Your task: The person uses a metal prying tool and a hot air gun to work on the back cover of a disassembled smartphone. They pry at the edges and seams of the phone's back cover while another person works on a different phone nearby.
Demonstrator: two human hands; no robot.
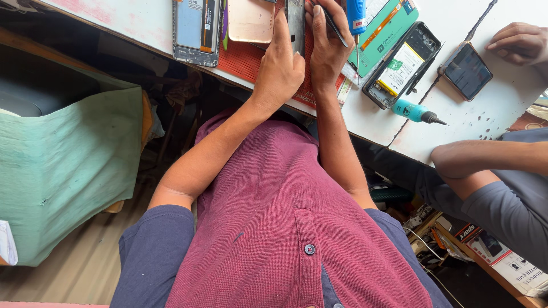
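I am fixing a phone part [295, 23] on the red mat [245, 60] on the counter [456, 131]. My left hand [279, 65] pinches it. My right hand [328, 48] pinches a thin tool [334, 25]. I think poking carefully comes next.

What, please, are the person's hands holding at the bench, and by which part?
Left hand steadies a grey phone part along its side; right hand grips a thin dark tool mid-shaft.

grey metal part [295, 23] cut off by top edge, fingertips of left hand [281, 68] hidden
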